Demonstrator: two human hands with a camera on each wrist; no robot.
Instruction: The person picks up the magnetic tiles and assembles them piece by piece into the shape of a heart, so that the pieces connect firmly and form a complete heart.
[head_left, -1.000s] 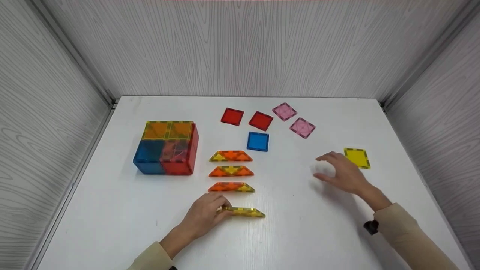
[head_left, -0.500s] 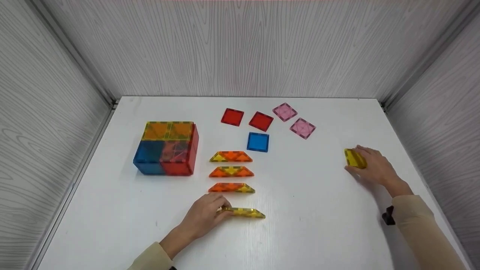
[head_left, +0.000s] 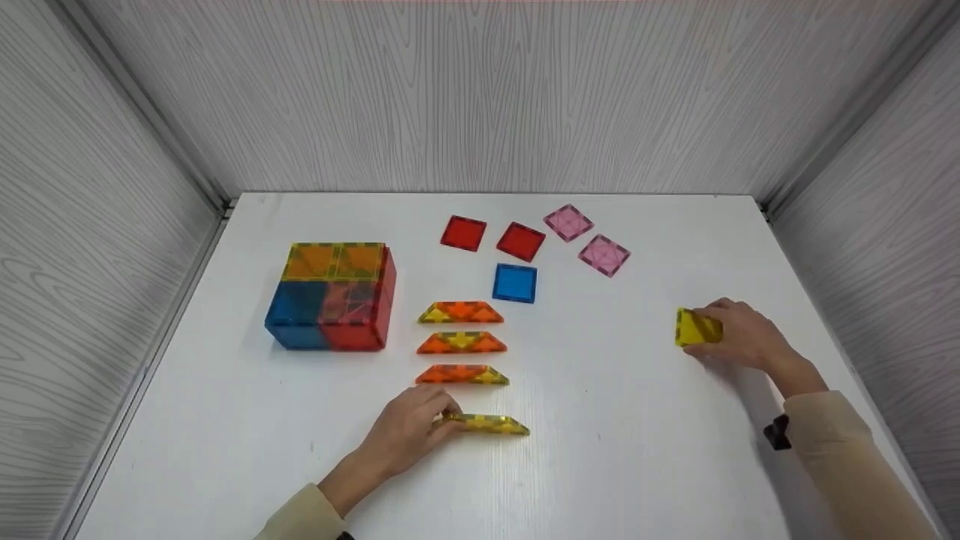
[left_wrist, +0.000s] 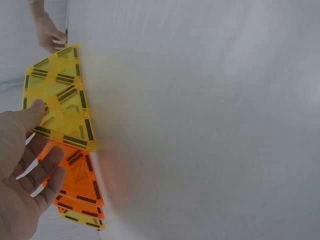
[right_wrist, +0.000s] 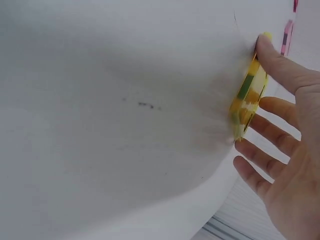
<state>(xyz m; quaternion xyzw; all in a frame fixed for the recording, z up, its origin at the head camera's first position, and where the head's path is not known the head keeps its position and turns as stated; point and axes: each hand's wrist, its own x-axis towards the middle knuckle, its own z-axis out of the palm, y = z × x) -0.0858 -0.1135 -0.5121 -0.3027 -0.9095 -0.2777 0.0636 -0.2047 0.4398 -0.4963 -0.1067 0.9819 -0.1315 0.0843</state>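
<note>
My left hand [head_left: 409, 429] pinches one end of a yellow trapezoid of joined triangular magnetic tiles [head_left: 493, 425], standing on its long edge. In the left wrist view, the thumb lies on the face of this yellow trapezoid [left_wrist: 60, 95]. Beyond it stand three orange-and-yellow trapezoids [head_left: 462, 374], in a row toward the back. On the right, my right hand [head_left: 746, 337] grips a yellow square magnetic tile [head_left: 691, 328]. The right wrist view shows the thumb along one edge of that yellow square [right_wrist: 249, 92] and fingers at the other side, tilted off the white surface.
A box of coloured magnetic tiles [head_left: 330, 300], with yellow, blue and red parts, stands at the left. Flat toward the back lie red square tiles [head_left: 463, 233], pink square tiles [head_left: 604, 255] and a blue square tile [head_left: 515, 283]. Panelled walls enclose the white table [head_left: 585, 465].
My right hand has reached right to the yellow square, taken hold of it and shifted it slightly left and nearer. My left hand keeps its hold on the yellow trapezoid.
</note>
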